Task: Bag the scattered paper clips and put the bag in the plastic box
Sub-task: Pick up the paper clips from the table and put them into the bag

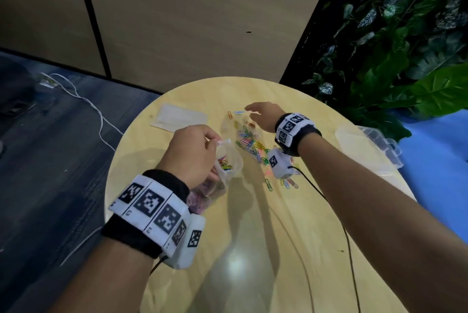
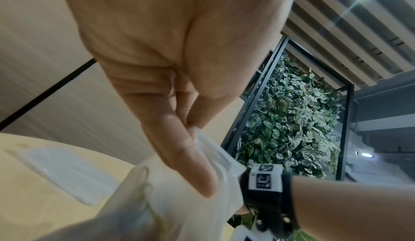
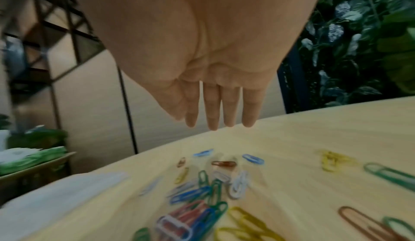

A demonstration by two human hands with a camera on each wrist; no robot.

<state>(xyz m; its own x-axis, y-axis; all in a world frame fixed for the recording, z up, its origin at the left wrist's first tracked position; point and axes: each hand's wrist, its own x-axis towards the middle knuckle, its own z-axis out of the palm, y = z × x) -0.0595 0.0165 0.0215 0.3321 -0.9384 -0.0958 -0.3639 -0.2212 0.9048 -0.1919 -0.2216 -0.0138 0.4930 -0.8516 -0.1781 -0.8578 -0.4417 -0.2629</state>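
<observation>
My left hand (image 1: 195, 150) pinches the rim of a clear plastic bag (image 1: 228, 163) above the round table; some coloured clips show inside it. In the left wrist view thumb and fingers (image 2: 179, 149) clamp the bag's edge (image 2: 215, 157). Many coloured paper clips (image 1: 249, 141) lie scattered mid-table, seen closer in the right wrist view (image 3: 202, 197). My right hand (image 1: 263, 115) hovers over the far clips with straight fingers (image 3: 213, 109) that hold nothing. The clear plastic box (image 1: 367, 148) sits at the table's right edge.
The light wooden round table (image 1: 253, 236) stands against beige panels. A flat stack of clear bags (image 1: 179, 116) lies at the far left of the table. A plant wall (image 1: 405, 46) rises on the right. Cables trail from both wristbands across the tabletop.
</observation>
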